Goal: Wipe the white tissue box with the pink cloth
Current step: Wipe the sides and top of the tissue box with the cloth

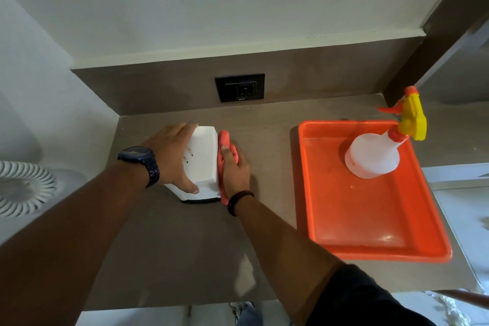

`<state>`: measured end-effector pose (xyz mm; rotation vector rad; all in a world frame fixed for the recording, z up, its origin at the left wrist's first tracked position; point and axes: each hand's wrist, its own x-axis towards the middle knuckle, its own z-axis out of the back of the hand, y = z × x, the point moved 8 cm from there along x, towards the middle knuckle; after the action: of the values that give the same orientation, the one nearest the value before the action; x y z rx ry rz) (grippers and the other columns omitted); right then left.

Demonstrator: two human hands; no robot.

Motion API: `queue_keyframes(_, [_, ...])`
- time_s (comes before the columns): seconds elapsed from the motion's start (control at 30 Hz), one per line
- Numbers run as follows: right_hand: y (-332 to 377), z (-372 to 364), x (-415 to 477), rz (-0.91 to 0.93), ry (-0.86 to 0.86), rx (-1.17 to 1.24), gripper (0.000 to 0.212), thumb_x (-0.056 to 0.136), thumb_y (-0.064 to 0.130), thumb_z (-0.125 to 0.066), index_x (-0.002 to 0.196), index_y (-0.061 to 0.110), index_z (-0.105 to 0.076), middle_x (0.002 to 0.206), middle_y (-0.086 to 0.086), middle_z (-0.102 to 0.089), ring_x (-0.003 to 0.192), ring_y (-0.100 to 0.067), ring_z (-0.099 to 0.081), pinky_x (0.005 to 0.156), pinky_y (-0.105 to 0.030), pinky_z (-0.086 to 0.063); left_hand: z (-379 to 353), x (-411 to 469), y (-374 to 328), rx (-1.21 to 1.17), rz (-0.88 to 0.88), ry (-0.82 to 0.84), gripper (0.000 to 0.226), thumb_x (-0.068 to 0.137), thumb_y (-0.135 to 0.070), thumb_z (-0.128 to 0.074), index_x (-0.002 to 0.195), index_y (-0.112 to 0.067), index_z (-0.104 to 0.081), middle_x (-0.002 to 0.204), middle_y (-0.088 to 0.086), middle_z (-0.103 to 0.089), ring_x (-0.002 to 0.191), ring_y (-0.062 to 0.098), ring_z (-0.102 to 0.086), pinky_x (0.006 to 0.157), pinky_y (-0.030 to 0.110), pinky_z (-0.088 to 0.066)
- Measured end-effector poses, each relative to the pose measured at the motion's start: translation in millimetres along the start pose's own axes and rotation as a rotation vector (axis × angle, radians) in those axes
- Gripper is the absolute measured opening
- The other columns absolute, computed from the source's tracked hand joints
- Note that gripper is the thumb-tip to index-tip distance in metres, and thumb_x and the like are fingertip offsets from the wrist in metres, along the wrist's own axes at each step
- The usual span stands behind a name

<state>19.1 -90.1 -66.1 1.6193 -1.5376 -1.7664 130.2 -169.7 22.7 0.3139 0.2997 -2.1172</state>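
A home or hotel-room nook: a brown laminate table (185, 246) set between walls, a black wall socket (240, 87) behind it, a white fan (23, 188) left of it

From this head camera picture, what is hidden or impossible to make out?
- Left side of the white tissue box: covered by the left hand.
- Its right face: hidden by the pink cloth under the right hand.
- Liquid level in the spray bottle: not discernible.
- Small mark on the wall socket: too small to read.
- White fan: cut off by the left edge.
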Motion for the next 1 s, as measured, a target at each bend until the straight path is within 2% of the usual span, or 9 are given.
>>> queue_keyframes(0.07, [-7.7, 5.7, -8.3, 0.105, -0.049, -0.019, 0.004, 0.089, 0.048, -0.059, 0.091, 0.047, -0.062, 0.103, 0.011, -0.068, 0.107, -0.019, -0.065, 0.101, -0.046, -0.052, -0.2, 1.0, -0.8, 0.016, 0.002, -0.001, 0.147, 0.020, -0.071, -0.075, 0.143, -0.021, -0.012, 0.144, 0.003, -0.035, 0.127, 0.025, -0.033, 0.099, 0.039, -0.037])
queue_keyframes(0.23, [16.2, -1.0, -21.4, 0.403, -0.022, -0.100, 0.034, 0.089, 0.051, -0.052, 0.123, 0.051, -0.056, 0.126, 0.009, -0.061, 0.119, -0.011, -0.059, 0.102, -0.041, -0.051, -0.9, 2.5, 1.6, 0.009, 0.018, -0.021, 0.145, 0.016, -0.073, -0.071, 0.140, -0.022, -0.017, 0.138, 0.003, -0.040, 0.121, 0.025, -0.038, 0.094, 0.041, -0.041])
queue_keyframes(0.33, [30.8, -6.2, -6.7, 0.397, 0.022, -0.155, 0.046, 0.093, 0.045, -0.050, 0.136, 0.029, -0.055, 0.132, 0.004, -0.062, 0.124, -0.013, -0.056, 0.109, -0.047, -0.045, -1.2, 2.8, 3.1, -0.031, 0.012, -0.027, 0.139, 0.014, -0.070, -0.072, 0.135, -0.025, -0.022, 0.131, 0.002, -0.044, 0.111, 0.025, -0.045, 0.086, 0.040, -0.043])
queue_keyframes(0.47, [27.0, -6.3, 1.7, 0.329, 0.052, -0.243, 0.050, 0.095, 0.047, -0.043, 0.141, 0.028, -0.049, 0.143, 0.001, -0.058, 0.135, -0.017, -0.048, 0.119, -0.055, -0.027, -2.1, 3.3, 3.8, -0.051, 0.024, -0.011, 0.142, 0.013, -0.068, -0.076, 0.136, -0.026, -0.021, 0.132, 0.000, -0.043, 0.105, 0.025, -0.050, 0.080, 0.037, -0.044])
queue_keyframes(0.63, [2.8, -1.2, -15.2, 0.281, 0.035, -0.108, 0.052, 0.092, 0.049, -0.048, 0.140, 0.029, -0.050, 0.139, -0.001, -0.057, 0.128, -0.016, -0.053, 0.112, -0.050, -0.042, -4.7, 0.8, 4.5, 0.008, 0.038, 0.005, 0.148, 0.013, -0.072, -0.073, 0.140, -0.027, -0.012, 0.142, 0.003, -0.036, 0.117, 0.028, -0.045, 0.089, 0.042, -0.045])
queue_keyframes(0.8, [7.9, -2.1, -30.6, 0.408, 0.007, -0.090, 0.039, 0.093, 0.038, -0.054, 0.132, 0.038, -0.052, 0.130, 0.006, -0.059, 0.123, -0.014, -0.055, 0.107, -0.043, -0.046, -4.0, -0.7, 4.2, 0.021, 0.027, -0.007, 0.143, 0.013, -0.073, -0.073, 0.135, -0.032, -0.013, 0.137, -0.001, -0.040, 0.107, 0.025, -0.049, 0.078, 0.038, -0.046])
queue_keyframes(0.9, [26.5, -5.8, -11.1, 0.357, 0.002, -0.092, 0.018, 0.090, 0.043, -0.055, 0.100, 0.033, -0.066, 0.106, -0.003, -0.070, 0.100, -0.013, -0.063, 0.096, -0.041, -0.051, -4.1, -1.5, 4.5, -0.006, 0.016, -0.014, 0.142, 0.015, -0.070, -0.075, 0.137, -0.031, -0.013, 0.139, -0.001, -0.038, 0.112, 0.025, -0.047, 0.082, 0.038, -0.045])
queue_keyframes(0.93, [31.8, -6.6, -3.8, 0.298, -0.001, -0.096, 0.026, 0.089, 0.051, -0.055, 0.090, 0.026, -0.063, 0.095, -0.004, -0.071, 0.090, -0.014, -0.064, 0.092, -0.042, -0.053, -4.5, -2.1, 4.6, -0.007, 0.018, -0.014, 0.144, 0.016, -0.069, -0.077, 0.139, -0.029, -0.013, 0.142, 0.000, -0.036, 0.116, 0.025, -0.044, 0.086, 0.039, -0.045])
queue_keyframes(1.0, [31.9, -7.9, 8.4, 0.157, 0.011, -0.107, 0.043, 0.087, 0.064, -0.054, 0.092, 0.022, -0.061, 0.085, -0.004, -0.070, 0.086, -0.019, -0.065, 0.092, -0.045, -0.054, -5.3, -2.9, 4.5, -0.011, 0.032, -0.003, 0.149, 0.020, -0.066, -0.081, 0.144, -0.024, -0.010, 0.147, 0.001, -0.031, 0.124, 0.025, -0.039, 0.093, 0.039, -0.041])
